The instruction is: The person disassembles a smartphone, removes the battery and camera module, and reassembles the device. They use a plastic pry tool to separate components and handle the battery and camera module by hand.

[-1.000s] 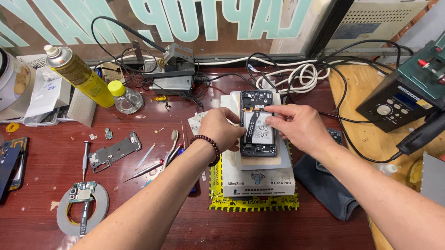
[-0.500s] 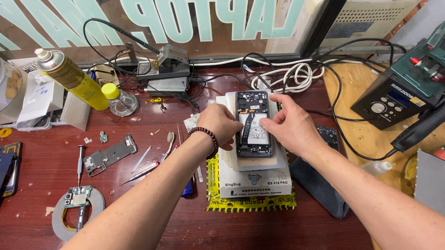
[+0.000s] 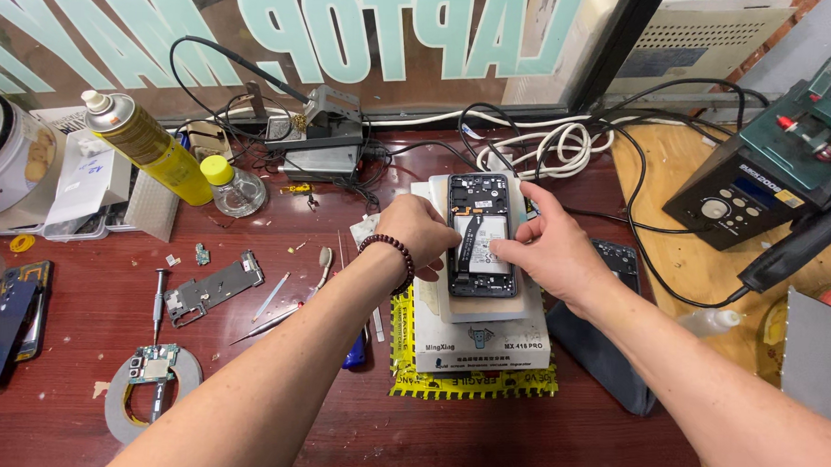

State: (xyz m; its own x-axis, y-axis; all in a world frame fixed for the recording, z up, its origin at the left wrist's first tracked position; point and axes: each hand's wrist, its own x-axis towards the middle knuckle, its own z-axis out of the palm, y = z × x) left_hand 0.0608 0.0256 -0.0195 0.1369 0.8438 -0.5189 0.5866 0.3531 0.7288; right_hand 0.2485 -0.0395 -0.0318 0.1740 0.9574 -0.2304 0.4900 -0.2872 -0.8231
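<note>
Red-brown bench wood (image 3: 335, 415) is cluttered with parts; at its middle an opened phone (image 3: 478, 234) lies back-up on a white heating pad (image 3: 481, 332). It is steadied by the left hand (image 3: 422, 232) at its edge. Since a second ago, the right hand (image 3: 548, 257) has been lowered from the upper board; fingertips are pressed on the battery, nothing gripped. A small clear bottle (image 3: 236, 188) appears nearly empty.

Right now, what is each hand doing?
Left hand: curled against the left edge of the opened phone, steadying it.
Right hand: fingertips on the phone's right side; a closed grip cannot be told.
</note>
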